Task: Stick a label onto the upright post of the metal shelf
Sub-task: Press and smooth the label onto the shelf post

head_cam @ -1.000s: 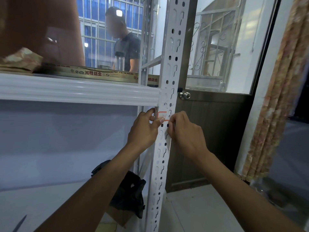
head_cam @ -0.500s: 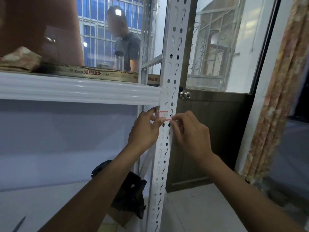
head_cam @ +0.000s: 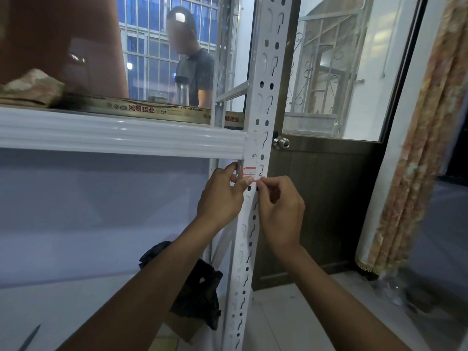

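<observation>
The white perforated upright post of the metal shelf runs down the middle of the head view. A small white label with a red border lies on the post just below the shelf beam. My left hand holds the label's left end, with the thumb on its lower left corner and the index finger at the post's left edge. My right hand pinches the label's lower right corner between thumb and index finger.
A flat printed cardboard box and a folded cloth lie on the shelf. A brown door with a knob stands right behind the post, a patterned curtain to the right. A black bag sits low. A person stands behind the glass.
Both hands stay at the label. My right hand's fingers have closed tighter onto the label's lower right corner.
</observation>
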